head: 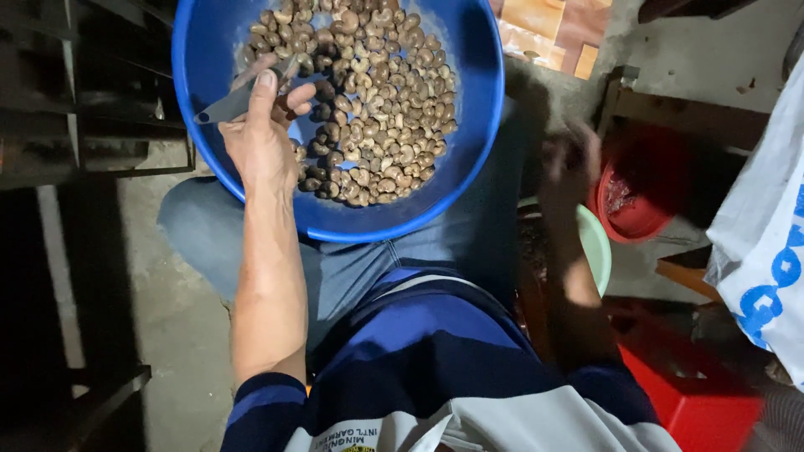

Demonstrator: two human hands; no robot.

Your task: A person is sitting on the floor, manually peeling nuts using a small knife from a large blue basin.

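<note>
A large blue basin (477,125) rests on my lap, holding several brown cashew nuts (377,100) with dark skins. My left hand (261,125) is over the basin's left side, shut on a small grey knife (230,105) whose blade points left over the rim. My right hand (568,163) is out to the right of the basin, blurred and in shadow, above a pale green bowl (596,247). Whether the right hand holds a nut cannot be told.
A red bowl (636,209) sits on the floor to the right, by a low wooden stool (670,105). A red box (703,402) lies at lower right, a white printed sack (766,251) at the right edge. Dark metal frames (84,92) stand on the left.
</note>
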